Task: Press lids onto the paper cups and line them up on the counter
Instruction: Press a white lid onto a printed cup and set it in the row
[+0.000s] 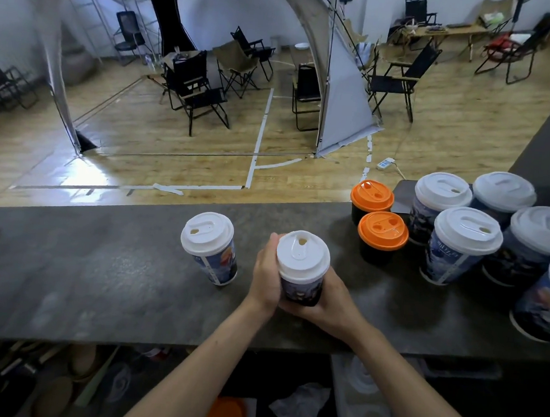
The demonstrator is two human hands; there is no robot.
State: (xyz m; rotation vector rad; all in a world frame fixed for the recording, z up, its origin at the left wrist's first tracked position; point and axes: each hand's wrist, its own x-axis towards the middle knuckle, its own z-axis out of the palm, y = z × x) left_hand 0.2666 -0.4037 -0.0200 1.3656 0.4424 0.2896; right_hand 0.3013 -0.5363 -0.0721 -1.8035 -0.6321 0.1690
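At counter centre: held cup (302,290), white lid (303,254) on, between both hands; whether it touches the counter (99,277) cannot be told.
Left hand (266,273): wrapped round the cup's left wall.
Right hand (330,298): cradles the lower right wall.
Step in hand (judged): setting this cup into line.
Method: stand it level beside the lidded cup (213,259) at left; press round the rim if an edge lifts.
Right cluster: orange-lidded cups (382,235) and white-lidded cups (467,234), close together.
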